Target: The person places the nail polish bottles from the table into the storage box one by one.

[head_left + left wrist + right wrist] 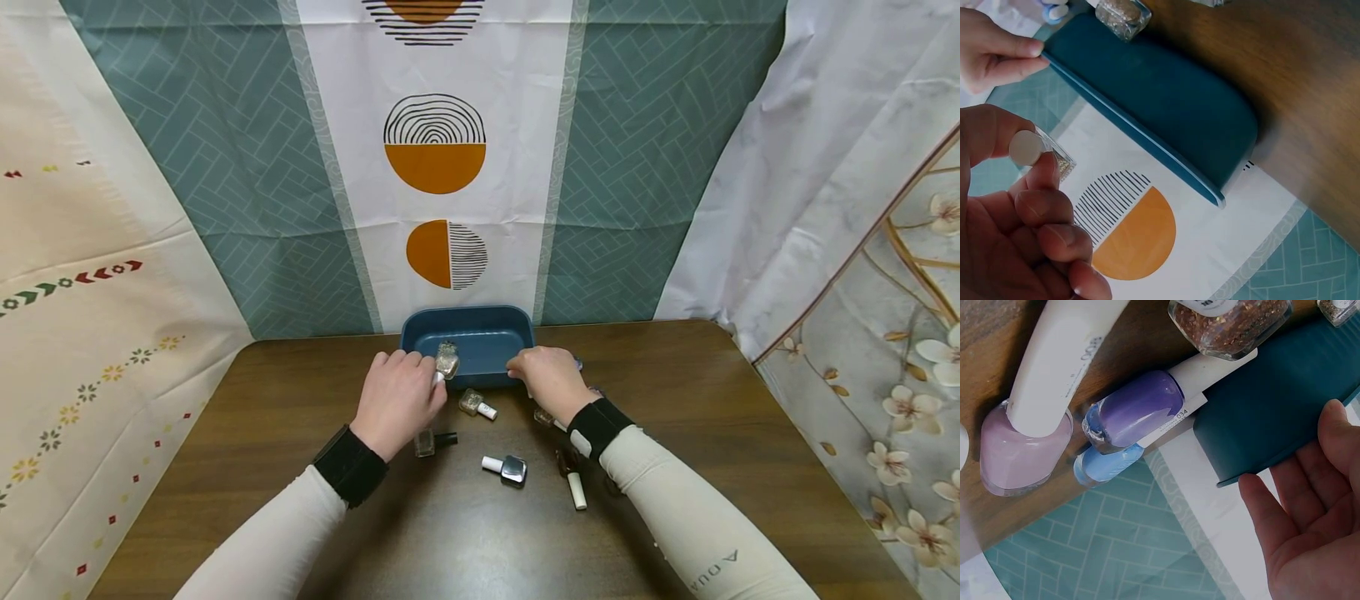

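1. The left hand (401, 392), near centre frame in the head view, pinches the white cap (1025, 148) of a clear glass glitter bottle (447, 364), which appears against the left end of the dark blue, round-cornered tray (491, 381).
2. The right hand (551, 375) pinches the tray's right-hand rim; use this grip to prevent sliding.
3. Set glass down gently; a drop risks chipping.
4. Lift the pale right sleeve (690, 517) clear of the white-capped dark brown bottle (574, 483), lower right of centre.

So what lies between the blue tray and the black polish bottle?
One glittery bottle lies between the blue tray and the black polish bottle; the head view shows it.
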Action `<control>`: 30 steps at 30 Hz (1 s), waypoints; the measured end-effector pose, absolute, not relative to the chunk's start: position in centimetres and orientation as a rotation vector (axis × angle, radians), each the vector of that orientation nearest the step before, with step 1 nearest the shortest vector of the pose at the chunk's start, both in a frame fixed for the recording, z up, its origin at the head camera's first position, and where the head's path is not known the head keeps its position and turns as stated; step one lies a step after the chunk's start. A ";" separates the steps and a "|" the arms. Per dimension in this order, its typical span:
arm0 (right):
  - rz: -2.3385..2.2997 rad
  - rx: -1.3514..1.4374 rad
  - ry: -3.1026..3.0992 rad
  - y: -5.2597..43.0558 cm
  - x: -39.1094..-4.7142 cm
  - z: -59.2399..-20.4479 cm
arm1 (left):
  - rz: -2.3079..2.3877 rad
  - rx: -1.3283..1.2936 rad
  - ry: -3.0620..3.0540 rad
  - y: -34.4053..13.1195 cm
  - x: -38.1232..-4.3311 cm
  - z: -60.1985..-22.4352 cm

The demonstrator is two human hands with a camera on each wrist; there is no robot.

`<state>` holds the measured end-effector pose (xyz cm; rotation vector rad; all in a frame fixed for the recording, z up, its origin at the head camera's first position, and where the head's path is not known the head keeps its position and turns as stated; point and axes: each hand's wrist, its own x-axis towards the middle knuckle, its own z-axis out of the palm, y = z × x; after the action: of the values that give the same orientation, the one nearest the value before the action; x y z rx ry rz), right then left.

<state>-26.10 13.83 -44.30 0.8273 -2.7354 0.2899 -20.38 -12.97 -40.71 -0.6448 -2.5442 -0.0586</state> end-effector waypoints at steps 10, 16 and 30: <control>0.302 0.829 -2.728 13.9 -26.1 -44.3 | -0.037 -0.598 -2.558 -12.7 -22.4 -40.9; 0.308 0.832 -2.728 13.9 -26.0 -44.3 | -0.002 -0.551 -2.584 -12.7 -23.5 -41.2; 0.315 0.849 -2.696 14.0 -26.0 -44.3 | 0.018 -0.483 -2.660 -12.5 -25.2 -41.4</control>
<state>-26.01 13.97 -44.26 0.8490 -2.6959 0.3147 -25.18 -12.51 -41.40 -0.4830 -2.6600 0.0179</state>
